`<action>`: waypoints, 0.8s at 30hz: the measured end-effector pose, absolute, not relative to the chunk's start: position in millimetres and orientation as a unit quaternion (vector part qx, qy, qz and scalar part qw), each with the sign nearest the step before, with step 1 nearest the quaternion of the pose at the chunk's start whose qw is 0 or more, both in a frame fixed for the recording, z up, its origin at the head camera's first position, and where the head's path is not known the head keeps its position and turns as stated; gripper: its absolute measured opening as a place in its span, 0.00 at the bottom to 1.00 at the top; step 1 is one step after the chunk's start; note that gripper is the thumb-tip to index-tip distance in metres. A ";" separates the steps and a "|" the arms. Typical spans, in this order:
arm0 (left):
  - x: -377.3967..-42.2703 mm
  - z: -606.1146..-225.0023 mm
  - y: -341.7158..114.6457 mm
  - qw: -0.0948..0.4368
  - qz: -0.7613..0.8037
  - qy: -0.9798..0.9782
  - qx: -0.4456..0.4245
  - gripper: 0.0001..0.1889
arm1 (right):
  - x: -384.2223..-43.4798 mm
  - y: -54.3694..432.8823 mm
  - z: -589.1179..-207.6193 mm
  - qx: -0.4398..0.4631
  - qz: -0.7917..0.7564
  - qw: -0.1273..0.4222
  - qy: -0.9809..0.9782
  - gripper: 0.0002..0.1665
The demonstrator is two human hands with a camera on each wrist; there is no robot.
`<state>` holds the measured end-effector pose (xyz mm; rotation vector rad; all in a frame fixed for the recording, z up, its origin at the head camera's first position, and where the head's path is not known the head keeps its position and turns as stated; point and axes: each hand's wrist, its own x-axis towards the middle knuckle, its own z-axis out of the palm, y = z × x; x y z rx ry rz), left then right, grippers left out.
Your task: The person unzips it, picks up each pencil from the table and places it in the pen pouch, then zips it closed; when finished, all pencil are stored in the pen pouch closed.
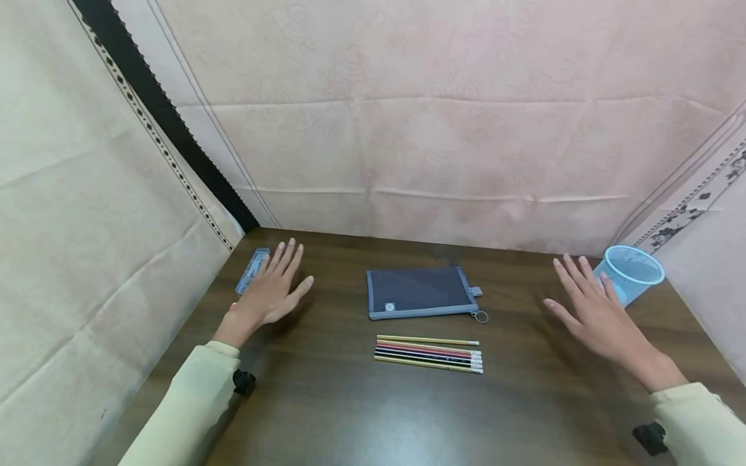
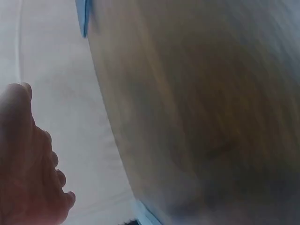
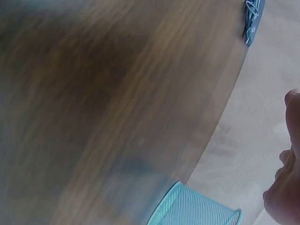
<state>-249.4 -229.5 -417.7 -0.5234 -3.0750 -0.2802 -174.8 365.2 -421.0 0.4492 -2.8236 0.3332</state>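
Observation:
My left hand (image 1: pixel 271 294) is held with its fingers straight and spread over the left side of the table. A small flat blue item (image 1: pixel 250 272) with pale markings lies just beyond it, partly hidden by the hand; its kind is unclear. My right hand (image 1: pixel 594 317) extends its fingers beside a light blue pen cup (image 1: pixel 632 275); whether they touch cannot be told. Both hands hold nothing. Between them lies a dark blue zip pouch (image 1: pixel 419 291) with a ring on its right corner. In front of it several pencils (image 1: pixel 428 355) lie side by side, their eraser ends to the right.
The brown wooden table (image 1: pixel 326 401) ends at a pale cloth hanging (image 1: pixel 408 149) at the back. Another cloth (image 1: pixel 99 246) borders the left side, and a patterned one (image 1: pixel 693 213) the right. In the right wrist view the cup (image 3: pixel 199 208) shows ribbed sides.

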 end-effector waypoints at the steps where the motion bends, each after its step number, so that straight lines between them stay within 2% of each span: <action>1: -248.3 -416.9 -225.7 0.004 -0.087 -0.981 -0.172 0.42 | -176.2 363.1 -421.6 0.157 0.115 0.129 -0.972 0.49; 11: -232.7 -409.2 -187.5 -0.024 -0.101 -0.965 -0.240 0.43 | -189.5 345.1 -421.1 0.194 0.130 0.102 -0.967 0.46; 18: -233.1 -407.7 -167.2 -0.043 -0.098 -0.951 -0.289 0.39 | -199.2 329.4 -426.7 0.283 0.117 0.081 -0.948 0.36; 24: -234.2 -405.0 -146.9 -0.053 -0.091 -0.941 -0.321 0.38 | -211.0 317.1 -435.4 0.340 0.113 0.055 -0.932 0.34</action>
